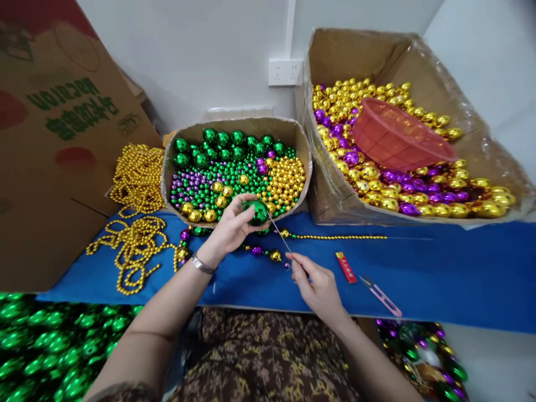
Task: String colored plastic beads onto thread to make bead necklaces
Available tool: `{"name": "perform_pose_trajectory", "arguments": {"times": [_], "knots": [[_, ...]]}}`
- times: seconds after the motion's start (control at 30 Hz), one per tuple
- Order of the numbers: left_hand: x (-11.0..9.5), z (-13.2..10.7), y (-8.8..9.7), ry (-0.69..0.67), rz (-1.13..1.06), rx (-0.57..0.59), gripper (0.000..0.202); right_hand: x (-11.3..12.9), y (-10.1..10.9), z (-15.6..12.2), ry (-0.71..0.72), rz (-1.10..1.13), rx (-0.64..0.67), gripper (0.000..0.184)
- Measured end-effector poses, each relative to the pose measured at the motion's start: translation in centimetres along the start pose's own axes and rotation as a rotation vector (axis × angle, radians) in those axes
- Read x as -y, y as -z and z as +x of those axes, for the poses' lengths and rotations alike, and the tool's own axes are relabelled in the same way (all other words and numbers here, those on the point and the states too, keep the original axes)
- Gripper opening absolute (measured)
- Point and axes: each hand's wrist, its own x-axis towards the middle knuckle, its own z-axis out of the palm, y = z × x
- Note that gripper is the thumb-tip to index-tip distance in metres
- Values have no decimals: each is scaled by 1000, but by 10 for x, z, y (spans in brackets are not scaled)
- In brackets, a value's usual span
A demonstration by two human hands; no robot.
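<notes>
My left hand (229, 228) is closed round a large shiny green ball bead (257, 211), held just in front of the small cardboard box (234, 129) of green, purple and gold beads. My right hand (317, 283) pinches a thin needle (280, 234) whose tip points up into the green bead. A partly strung strand of purple, gold and green beads (263, 252) lies on the blue table cover (439, 268) under both hands, with a line of small gold beads (339, 237) trailing off to the right.
A big box (473, 134) of gold and purple balls holds a red plastic basket (397, 139). A red lighter (345, 267) and pink thread snips (381, 296) lie to the right. Gold bead strands (136, 223) pile at left beside a cardboard carton (50, 139).
</notes>
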Motion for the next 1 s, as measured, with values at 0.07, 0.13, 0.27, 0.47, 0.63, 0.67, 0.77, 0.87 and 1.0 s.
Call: {"name": "perform_pose_trajectory", "arguments": {"times": [0.07,0.13,0.27,0.47,0.63,0.67,0.77,0.87,1.0], "knots": [[2,-3,0,24,18,-14,41,1,4,-4,-10,-8,-10,26],[1,-6,0,27,9,-56,42,3,6,-6,-3,-11,-7,25],[-7,-14,1,-3,11,-67,36,5,6,-10,4,-16,15,25],[-11,-36,-2,-40,30,-58,41,7,5,-14,5,5,7,26],[18,-51,-3,25,-39,-59,39,12,13,-15,-13,-9,-23,26],[26,-54,-4,49,-51,-72,38,13,15,-15,-18,-17,-23,26],[53,-68,-11,172,-92,-98,37,16,20,-19,-15,-38,-17,26],[77,-82,-19,304,-149,-105,36,16,20,-26,1,-50,5,25],[90,-93,-25,338,-279,-127,30,11,15,-38,38,-82,49,24]]}}
